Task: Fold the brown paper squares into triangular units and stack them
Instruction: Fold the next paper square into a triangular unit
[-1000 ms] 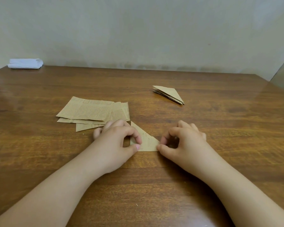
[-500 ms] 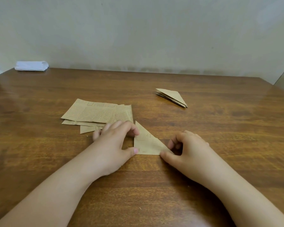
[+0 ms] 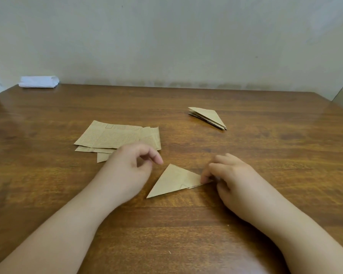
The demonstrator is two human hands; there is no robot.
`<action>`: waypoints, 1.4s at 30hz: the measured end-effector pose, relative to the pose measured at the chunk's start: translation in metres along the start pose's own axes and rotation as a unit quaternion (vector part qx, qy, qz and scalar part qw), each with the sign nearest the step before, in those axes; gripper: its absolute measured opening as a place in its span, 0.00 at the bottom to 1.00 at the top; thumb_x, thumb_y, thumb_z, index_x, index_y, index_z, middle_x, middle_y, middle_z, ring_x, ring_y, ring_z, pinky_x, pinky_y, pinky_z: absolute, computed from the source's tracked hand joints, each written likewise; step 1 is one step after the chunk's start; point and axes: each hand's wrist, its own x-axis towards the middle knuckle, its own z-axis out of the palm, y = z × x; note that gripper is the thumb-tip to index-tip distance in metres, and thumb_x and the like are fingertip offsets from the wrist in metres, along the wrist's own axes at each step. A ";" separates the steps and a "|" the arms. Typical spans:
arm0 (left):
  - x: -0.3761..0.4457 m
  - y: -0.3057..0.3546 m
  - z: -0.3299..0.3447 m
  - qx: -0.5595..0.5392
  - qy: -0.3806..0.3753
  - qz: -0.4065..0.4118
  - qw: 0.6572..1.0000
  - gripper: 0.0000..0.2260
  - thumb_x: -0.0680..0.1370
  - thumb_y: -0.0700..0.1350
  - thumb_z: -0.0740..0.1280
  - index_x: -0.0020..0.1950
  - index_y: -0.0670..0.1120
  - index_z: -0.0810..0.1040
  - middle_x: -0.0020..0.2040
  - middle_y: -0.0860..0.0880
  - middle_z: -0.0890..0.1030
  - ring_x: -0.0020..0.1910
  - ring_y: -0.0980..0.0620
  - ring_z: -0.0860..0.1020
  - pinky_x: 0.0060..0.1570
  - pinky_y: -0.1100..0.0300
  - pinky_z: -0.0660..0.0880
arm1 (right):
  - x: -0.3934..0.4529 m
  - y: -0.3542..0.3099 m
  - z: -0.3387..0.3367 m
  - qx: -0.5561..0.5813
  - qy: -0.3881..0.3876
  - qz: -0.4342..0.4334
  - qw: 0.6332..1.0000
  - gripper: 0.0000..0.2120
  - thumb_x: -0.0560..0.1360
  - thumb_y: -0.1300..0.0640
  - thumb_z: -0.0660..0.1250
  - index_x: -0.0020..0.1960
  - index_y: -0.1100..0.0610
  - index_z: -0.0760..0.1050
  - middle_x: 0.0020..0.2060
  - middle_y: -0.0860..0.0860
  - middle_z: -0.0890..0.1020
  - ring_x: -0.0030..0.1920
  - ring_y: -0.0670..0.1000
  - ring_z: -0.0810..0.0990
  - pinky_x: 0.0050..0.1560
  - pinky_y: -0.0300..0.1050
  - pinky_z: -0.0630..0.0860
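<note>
Folded triangle [image 3: 174, 179] lies on the desk [image 3: 265, 165], its right tip pinched by the right hand [image 3: 232, 178]; left hand [image 3: 131, 165] hovers loose, empty. Lift flat, align edges on the stack [image 3: 208, 117].

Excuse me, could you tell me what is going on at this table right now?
A person is folding brown paper squares into triangles. The right hand pinches one corner of a folded triangle lying on the table. The left hand hovers beside it, fingers loosely curled, holding nothing. Unfolded squares lie in a loose pile behind the left hand, and a small stack of finished triangles sits farther back on the right.
</note>
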 end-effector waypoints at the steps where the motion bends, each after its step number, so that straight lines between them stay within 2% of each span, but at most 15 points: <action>1: -0.002 0.002 0.002 0.013 -0.034 0.021 0.999 0.09 0.78 0.45 0.65 0.41 0.57 0.80 0.47 0.61 0.79 0.48 0.58 0.76 0.45 0.71 0.71 | 0.000 -0.001 0.000 0.006 0.003 0.005 1.000 0.19 0.64 0.73 0.61 0.41 0.50 0.78 0.39 0.41 0.72 0.42 0.46 0.70 0.43 0.40 0.68; 2: -0.004 0.003 0.005 0.029 -0.067 0.040 0.997 0.07 0.77 0.47 0.66 0.42 0.57 0.80 0.46 0.63 0.78 0.52 0.65 0.73 0.55 0.67 0.69 | 0.000 -0.003 -0.001 0.019 -0.001 0.014 1.000 0.17 0.67 0.70 0.62 0.41 0.49 0.78 0.39 0.40 0.72 0.43 0.45 0.69 0.45 0.40 0.67; 3: -0.005 0.004 0.008 0.045 -0.094 0.055 0.993 0.04 0.76 0.49 0.67 0.43 0.56 0.80 0.46 0.64 0.76 0.55 0.70 0.68 0.60 0.63 0.63 | 0.000 -0.007 -0.001 0.035 -0.012 0.023 0.999 0.13 0.70 0.65 0.64 0.42 0.48 0.78 0.40 0.40 0.72 0.44 0.43 0.68 0.47 0.40 0.65; 5: -0.007 0.005 0.014 0.075 -0.116 0.069 0.988 0.02 0.75 0.52 0.68 0.44 0.56 0.79 0.48 0.64 0.74 0.53 0.80 0.57 0.58 0.61 0.55 | 0.002 -0.014 0.001 0.068 -0.023 0.033 0.997 0.03 0.73 0.53 0.66 0.42 0.45 0.77 0.40 0.40 0.73 0.47 0.42 0.68 0.51 0.40 0.64; 7: -0.007 0.005 0.018 0.083 -0.116 0.070 0.987 0.03 0.74 0.54 0.69 0.44 0.56 0.78 0.49 0.64 0.72 0.52 0.82 0.52 0.53 0.62 0.52 | 0.006 -0.021 0.005 0.096 -0.026 0.052 0.994 0.03 0.72 0.47 0.67 0.40 0.44 0.75 0.39 0.41 0.72 0.48 0.41 0.69 0.53 0.40 0.65; 11: -0.008 0.007 0.019 0.086 -0.125 0.064 0.986 0.03 0.74 0.55 0.68 0.43 0.57 0.78 0.49 0.64 0.71 0.54 0.78 0.52 0.55 0.61 0.52 | 0.013 -0.026 0.010 0.125 -0.030 0.104 0.986 0.04 0.71 0.47 0.69 0.39 0.45 0.76 0.38 0.42 0.72 0.47 0.42 0.69 0.58 0.42 0.62; 16: -0.008 0.006 0.017 0.091 -0.130 0.047 0.986 0.02 0.75 0.53 0.68 0.43 0.59 0.78 0.51 0.64 0.70 0.53 0.70 0.59 0.58 0.60 0.52 | 0.013 -0.023 0.007 0.106 -0.040 0.158 0.981 0.07 0.71 0.46 0.69 0.36 0.45 0.76 0.38 0.43 0.72 0.48 0.44 0.66 0.58 0.44 0.59; 19: -0.009 0.001 0.008 0.097 -0.145 0.027 0.984 0.01 0.75 0.53 0.69 0.45 0.59 0.78 0.52 0.66 0.69 0.52 0.75 0.57 0.57 0.60 0.53 | 0.010 -0.017 0.000 0.109 -0.050 0.189 0.975 0.07 0.71 0.46 0.69 0.37 0.46 0.77 0.39 0.44 0.75 0.50 0.44 0.67 0.62 0.46 0.59; 24: -0.010 -0.005 -0.005 0.111 -0.164 0.005 0.980 0.03 0.74 0.54 0.70 0.46 0.59 0.77 0.54 0.66 0.68 0.57 0.61 0.60 0.56 0.61 0.55 | 0.005 -0.008 -0.008 0.132 -0.056 0.239 0.960 0.07 0.71 0.48 0.71 0.36 0.47 0.78 0.38 0.45 0.76 0.59 0.48 0.70 0.67 0.56 0.63; 27: -0.009 -0.009 -0.009 0.116 -0.179 0.015 0.977 0.04 0.74 0.53 0.70 0.46 0.59 0.76 0.53 0.67 0.68 0.56 0.66 0.61 0.57 0.61 0.55 | 0.004 -0.006 -0.010 0.139 -0.057 0.255 0.955 0.08 0.71 0.49 0.71 0.34 0.47 0.78 0.36 0.43 0.77 0.63 0.49 0.70 0.67 0.58 0.64; 30: -0.007 -0.012 -0.011 0.121 -0.186 0.025 0.975 0.05 0.74 0.53 0.70 0.47 0.59 0.76 0.53 0.67 0.68 0.56 0.73 0.57 0.58 0.61 0.54 | 0.003 -0.004 -0.010 0.136 -0.053 0.266 0.953 0.08 0.71 0.49 0.71 0.35 0.48 0.78 0.38 0.44 0.77 0.61 0.50 0.72 0.67 0.58 0.65; 33: -0.006 -0.012 -0.011 0.138 -0.177 0.018 0.974 0.07 0.73 0.55 0.71 0.47 0.58 0.75 0.54 0.67 0.67 0.55 0.66 0.59 0.58 0.60 0.54 | 0.002 -0.002 -0.012 0.131 -0.054 0.274 0.951 0.07 0.72 0.49 0.70 0.36 0.48 0.78 0.40 0.45 0.77 0.54 0.48 0.73 0.65 0.56 0.67; 35: -0.006 -0.010 -0.012 0.143 -0.174 -0.001 0.974 0.08 0.72 0.56 0.71 0.47 0.58 0.74 0.54 0.68 0.65 0.55 0.63 0.56 0.57 0.60 0.53 | 0.002 -0.002 -0.009 0.118 -0.037 0.268 0.955 0.07 0.72 0.48 0.69 0.37 0.47 0.76 0.40 0.44 0.76 0.48 0.45 0.71 0.63 0.53 0.68; 38: -0.005 -0.008 -0.013 0.143 -0.174 -0.012 0.974 0.10 0.71 0.57 0.71 0.48 0.58 0.73 0.55 0.68 0.64 0.58 0.60 0.56 0.56 0.60 0.54 | 0.003 -0.008 -0.003 0.079 -0.003 0.242 0.967 0.07 0.73 0.42 0.66 0.40 0.43 0.73 0.41 0.42 0.74 0.48 0.43 0.71 0.60 0.47 0.68; 42: -0.005 -0.005 -0.012 0.142 -0.169 -0.004 0.975 0.10 0.72 0.58 0.70 0.47 0.59 0.73 0.56 0.67 0.65 0.55 0.60 0.55 0.56 0.59 0.54 | 0.008 -0.019 0.000 0.067 -0.047 0.217 0.973 0.09 0.73 0.40 0.65 0.41 0.43 0.70 0.43 0.41 0.72 0.48 0.43 0.70 0.56 0.43 0.70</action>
